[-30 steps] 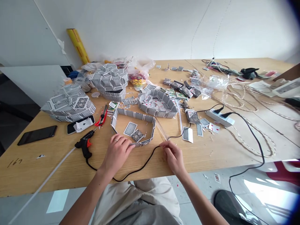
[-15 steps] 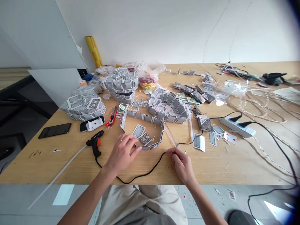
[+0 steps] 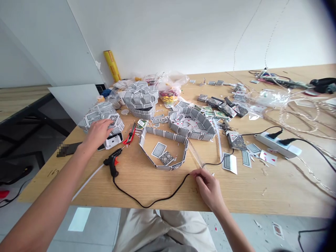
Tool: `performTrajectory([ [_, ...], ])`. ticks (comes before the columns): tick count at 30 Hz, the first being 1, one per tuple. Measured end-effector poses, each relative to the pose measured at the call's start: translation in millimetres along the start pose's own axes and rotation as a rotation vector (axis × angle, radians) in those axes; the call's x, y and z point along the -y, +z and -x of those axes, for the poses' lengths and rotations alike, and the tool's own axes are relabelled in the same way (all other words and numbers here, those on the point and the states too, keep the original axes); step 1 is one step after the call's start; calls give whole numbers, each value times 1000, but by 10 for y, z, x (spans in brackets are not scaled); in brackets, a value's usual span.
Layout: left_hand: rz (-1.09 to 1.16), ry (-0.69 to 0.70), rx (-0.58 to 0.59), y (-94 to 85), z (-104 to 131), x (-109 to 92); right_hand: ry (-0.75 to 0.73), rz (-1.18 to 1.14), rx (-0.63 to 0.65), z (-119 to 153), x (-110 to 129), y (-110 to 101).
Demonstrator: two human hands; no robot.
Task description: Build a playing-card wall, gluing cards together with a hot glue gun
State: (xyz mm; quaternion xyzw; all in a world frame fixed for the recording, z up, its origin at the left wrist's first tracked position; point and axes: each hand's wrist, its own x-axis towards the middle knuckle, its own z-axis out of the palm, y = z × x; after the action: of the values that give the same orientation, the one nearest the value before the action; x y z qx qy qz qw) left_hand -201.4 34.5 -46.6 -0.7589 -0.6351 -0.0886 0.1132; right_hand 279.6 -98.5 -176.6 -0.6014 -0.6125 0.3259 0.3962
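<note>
My left hand (image 3: 98,134) reaches over the lidded box (image 3: 93,113) at the left, made of folded grey-patterned playing cards. Its outstretched fingertips are at the left edge of a playing card (image 3: 114,120) lying on that box. My right hand (image 3: 208,187) rests near the front edge, fingers pinched together; what they hold is hidden. A black cable (image 3: 168,197) runs up to those fingertips and reappears behind them, beside a clear strip (image 3: 195,154). Between the hands stands an angular ring of folded cards (image 3: 164,131), with two loose cards (image 3: 159,149) inside.
A glue gun (image 3: 112,164) with a white glue stick lies at left, near a red cutter (image 3: 130,133) and phone (image 3: 72,148). Behind are an open card box (image 3: 193,133) and a stacked box (image 3: 140,96). A power strip (image 3: 278,144) and coiled cords (image 3: 301,119) lie right.
My left hand has left the card ring and moved left and away from me to the card on the lidded box. My right hand keeps its place by the cable. The view has shifted slightly.
</note>
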Motion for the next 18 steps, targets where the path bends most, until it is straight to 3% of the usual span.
performTrajectory([
  [7, -24, -21, 96, 30, -10, 81, -2, -1, 22, 3, 17, -6],
  [18, 16, -33, 80, 0, -11, 98, -2, 1, 24, 6, 25, -6],
])
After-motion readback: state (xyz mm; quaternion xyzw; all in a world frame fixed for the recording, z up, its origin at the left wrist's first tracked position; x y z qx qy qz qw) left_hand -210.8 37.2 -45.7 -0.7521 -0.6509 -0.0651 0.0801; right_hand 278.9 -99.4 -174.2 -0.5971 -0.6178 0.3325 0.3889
